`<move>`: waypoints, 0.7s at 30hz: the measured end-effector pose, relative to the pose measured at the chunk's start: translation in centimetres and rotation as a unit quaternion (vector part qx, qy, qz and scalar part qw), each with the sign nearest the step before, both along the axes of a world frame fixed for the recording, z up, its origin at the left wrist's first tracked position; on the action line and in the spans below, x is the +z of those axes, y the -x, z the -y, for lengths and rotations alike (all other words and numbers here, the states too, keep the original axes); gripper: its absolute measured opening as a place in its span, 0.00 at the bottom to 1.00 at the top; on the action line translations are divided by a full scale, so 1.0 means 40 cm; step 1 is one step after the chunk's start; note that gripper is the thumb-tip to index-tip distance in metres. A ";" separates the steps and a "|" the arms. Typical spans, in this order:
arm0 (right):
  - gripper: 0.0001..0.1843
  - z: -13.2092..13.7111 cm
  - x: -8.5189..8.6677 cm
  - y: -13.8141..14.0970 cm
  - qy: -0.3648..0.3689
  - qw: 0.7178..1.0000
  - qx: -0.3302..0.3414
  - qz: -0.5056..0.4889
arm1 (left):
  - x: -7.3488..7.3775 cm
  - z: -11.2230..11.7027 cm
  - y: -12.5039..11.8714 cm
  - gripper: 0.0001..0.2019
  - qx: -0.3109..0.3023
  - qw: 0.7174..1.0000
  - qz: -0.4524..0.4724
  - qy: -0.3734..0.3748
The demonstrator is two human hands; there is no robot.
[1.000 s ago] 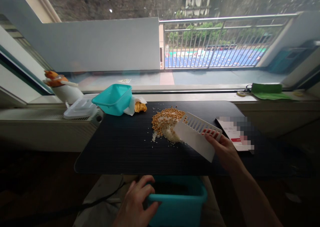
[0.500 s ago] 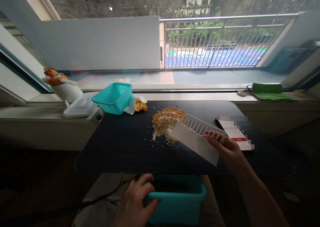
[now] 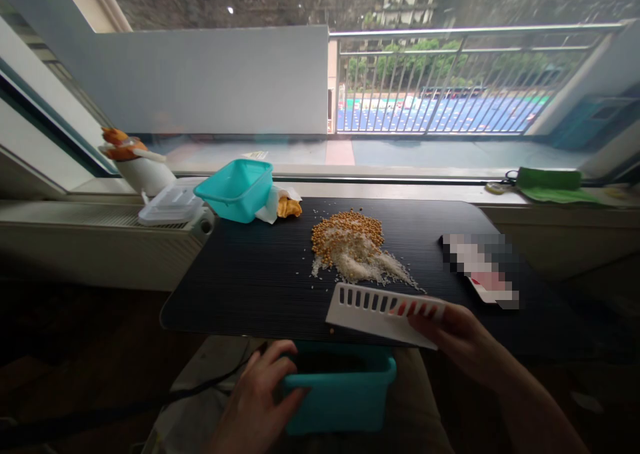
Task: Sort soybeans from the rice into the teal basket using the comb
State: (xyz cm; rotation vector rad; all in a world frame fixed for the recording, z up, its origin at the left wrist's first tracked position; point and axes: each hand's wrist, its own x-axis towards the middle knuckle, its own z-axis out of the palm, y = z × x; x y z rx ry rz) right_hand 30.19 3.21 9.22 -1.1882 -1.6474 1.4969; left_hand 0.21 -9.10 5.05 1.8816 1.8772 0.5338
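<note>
My right hand [image 3: 453, 331] grips the right end of a white slotted plastic plate [image 3: 367, 321], tilted at the near edge of the dark table [image 3: 240, 294]. A single soybean [image 3: 332, 331] lies by the plate's lower left edge. Beyond the plate is a heap of soybeans [image 3: 350, 224] mixed with white rice [image 3: 355, 267], with loose grains trailing to the right. Below the table edge, my left hand [image 3: 265, 387] is closed on the left rim of a teal plastic bin [image 3: 340, 401] at my lap. The bin's inside is dark, so its contents cannot be made out.
At the back left stand another teal bin [image 3: 235, 191], crumpled tissue with an orange-brown piece [image 3: 289, 206], and a clear lidded container [image 3: 173, 204]. A phone [image 3: 480, 267], partly blurred, lies at the right. Green cloth [image 3: 555, 184] and tape [image 3: 496, 187] rest on the windowsill.
My right hand has drawn the slotted plate from the heap to the near table edge. Rice now spreads farther right. My left hand stays at the bin; the view has shifted slightly.
</note>
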 end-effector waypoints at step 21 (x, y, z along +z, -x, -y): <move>0.22 -0.049 -0.012 -0.036 -0.051 0.987 -0.153 0.000 | 0.010 -0.003 -0.020 0.03 -0.008 1.000 -0.004 0.015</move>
